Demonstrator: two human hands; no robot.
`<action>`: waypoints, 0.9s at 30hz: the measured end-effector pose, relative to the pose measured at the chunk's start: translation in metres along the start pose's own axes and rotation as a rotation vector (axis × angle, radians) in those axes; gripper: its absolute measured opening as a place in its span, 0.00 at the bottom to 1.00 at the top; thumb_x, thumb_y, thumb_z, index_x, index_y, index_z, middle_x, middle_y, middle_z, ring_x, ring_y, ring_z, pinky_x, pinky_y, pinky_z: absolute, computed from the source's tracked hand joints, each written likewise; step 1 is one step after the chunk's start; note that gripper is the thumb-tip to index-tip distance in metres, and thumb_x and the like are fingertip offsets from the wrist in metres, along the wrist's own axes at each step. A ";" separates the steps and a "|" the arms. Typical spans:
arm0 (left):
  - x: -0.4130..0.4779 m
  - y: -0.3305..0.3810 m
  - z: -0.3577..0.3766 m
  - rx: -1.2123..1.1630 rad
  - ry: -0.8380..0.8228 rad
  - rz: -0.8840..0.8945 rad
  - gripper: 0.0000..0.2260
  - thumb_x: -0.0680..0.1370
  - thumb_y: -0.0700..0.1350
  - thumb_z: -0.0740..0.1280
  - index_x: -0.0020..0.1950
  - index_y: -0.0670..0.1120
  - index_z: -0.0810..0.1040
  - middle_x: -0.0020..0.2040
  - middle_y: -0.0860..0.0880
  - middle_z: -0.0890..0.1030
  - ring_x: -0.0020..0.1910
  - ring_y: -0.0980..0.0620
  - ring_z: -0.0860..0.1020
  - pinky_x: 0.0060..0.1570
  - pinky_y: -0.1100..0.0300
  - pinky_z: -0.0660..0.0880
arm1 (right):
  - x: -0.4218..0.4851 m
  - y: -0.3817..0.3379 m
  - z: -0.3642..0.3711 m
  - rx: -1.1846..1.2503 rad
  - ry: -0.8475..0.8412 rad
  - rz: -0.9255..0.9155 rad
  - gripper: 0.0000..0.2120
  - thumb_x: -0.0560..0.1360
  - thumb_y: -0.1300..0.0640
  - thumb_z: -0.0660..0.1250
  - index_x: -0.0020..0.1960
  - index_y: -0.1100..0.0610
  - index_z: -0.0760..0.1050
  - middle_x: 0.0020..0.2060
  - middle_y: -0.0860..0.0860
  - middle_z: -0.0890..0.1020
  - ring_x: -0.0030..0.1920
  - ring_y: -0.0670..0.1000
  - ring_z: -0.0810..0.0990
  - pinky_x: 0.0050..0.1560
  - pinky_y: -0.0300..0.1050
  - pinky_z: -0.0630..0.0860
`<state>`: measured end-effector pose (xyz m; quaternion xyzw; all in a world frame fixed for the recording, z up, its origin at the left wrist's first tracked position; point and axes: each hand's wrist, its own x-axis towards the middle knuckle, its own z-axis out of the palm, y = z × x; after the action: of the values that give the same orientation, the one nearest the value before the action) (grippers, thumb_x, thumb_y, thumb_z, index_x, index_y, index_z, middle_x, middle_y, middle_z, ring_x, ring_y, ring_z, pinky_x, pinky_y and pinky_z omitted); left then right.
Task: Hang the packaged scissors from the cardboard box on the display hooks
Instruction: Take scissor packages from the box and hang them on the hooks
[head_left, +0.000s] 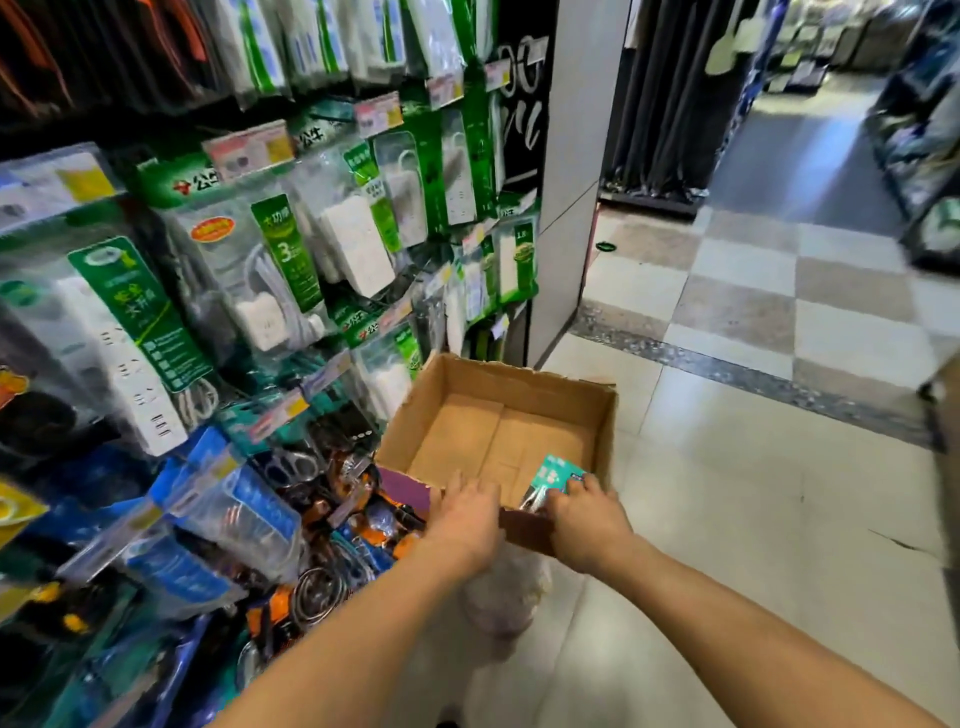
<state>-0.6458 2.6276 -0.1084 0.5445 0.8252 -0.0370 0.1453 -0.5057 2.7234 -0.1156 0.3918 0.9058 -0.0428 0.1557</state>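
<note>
An open cardboard box (498, 395) sits low in front of me beside the display rack. My left hand (467, 512) rests on the box's near rim with its fingers curled over the edge. My right hand (584, 512) grips a teal-carded scissors package (553, 475) at the box's near right corner, inside the box. The rest of the box floor shows bare cardboard. Packaged scissors (296, 465) and other small tools hang low on the rack to the left of the box.
The rack on the left is crowded with green-and-white power strip packages (291, 244) and blue packs (244, 499). A grey pillar (571, 156) stands behind the box. Tiled aisle floor (753, 415) opens to the right, with more shelving far right.
</note>
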 end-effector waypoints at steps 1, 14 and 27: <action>0.012 -0.003 -0.001 0.009 0.000 0.007 0.23 0.78 0.51 0.65 0.72 0.47 0.67 0.73 0.45 0.69 0.77 0.41 0.59 0.74 0.41 0.58 | 0.010 -0.001 -0.001 -0.002 0.002 0.012 0.23 0.77 0.50 0.62 0.71 0.53 0.67 0.70 0.57 0.71 0.71 0.61 0.65 0.69 0.58 0.66; 0.118 -0.003 0.027 -0.152 -0.116 -0.019 0.13 0.79 0.42 0.64 0.63 0.44 0.74 0.64 0.42 0.75 0.66 0.41 0.72 0.64 0.48 0.70 | 0.129 0.024 0.016 -0.188 -0.231 -0.023 0.19 0.79 0.52 0.63 0.69 0.55 0.73 0.66 0.57 0.76 0.67 0.60 0.70 0.67 0.56 0.65; 0.210 0.024 0.091 -0.444 -0.380 -0.299 0.09 0.77 0.45 0.65 0.55 0.44 0.78 0.58 0.39 0.82 0.59 0.38 0.80 0.53 0.52 0.76 | 0.218 0.057 0.047 -0.241 -0.450 -0.038 0.27 0.77 0.43 0.69 0.70 0.56 0.71 0.67 0.55 0.77 0.70 0.60 0.71 0.74 0.65 0.55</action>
<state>-0.6823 2.8040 -0.2516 0.3556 0.8421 0.0220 0.4048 -0.5930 2.9048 -0.2266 0.3338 0.8542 -0.0235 0.3980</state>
